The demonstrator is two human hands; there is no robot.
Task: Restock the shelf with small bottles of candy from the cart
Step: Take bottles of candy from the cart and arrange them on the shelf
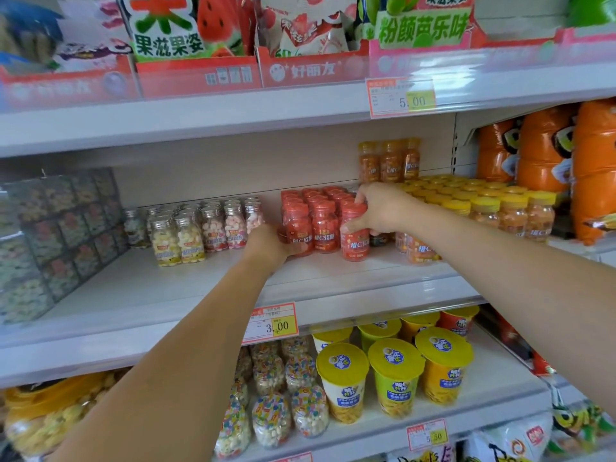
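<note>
Red candy bottle (355,243), upright with its long axis vertical, stands at the centre of the frame on the middle shelf (166,295), at the front right corner of the red bottle block (313,221). The cart is out of view.

Nearest is the shelf's front lip with its price tag (273,323). Behind the lip lies a band of bare deck, widest toward the left of the frame, which gives room to draw bottles forward.

Next come the hands. The right hand (380,208) clasps the bottle from above, fingers curled over cap and shoulder, thumb down the front. The left hand (266,243) lies against the block's lower left flank. Its fingers are hidden, so whether it grips or only braces cannot be told.

The bottle touches its red neighbours on the left. On the right, the yellow-capped bottles (483,208) stand just beside it, leaving a narrow slot. The silver-capped bottles (200,228) stand left of centre, close to the left hand.

Farthest, stacked orange bottles (390,161) stand against the back panel.
</note>
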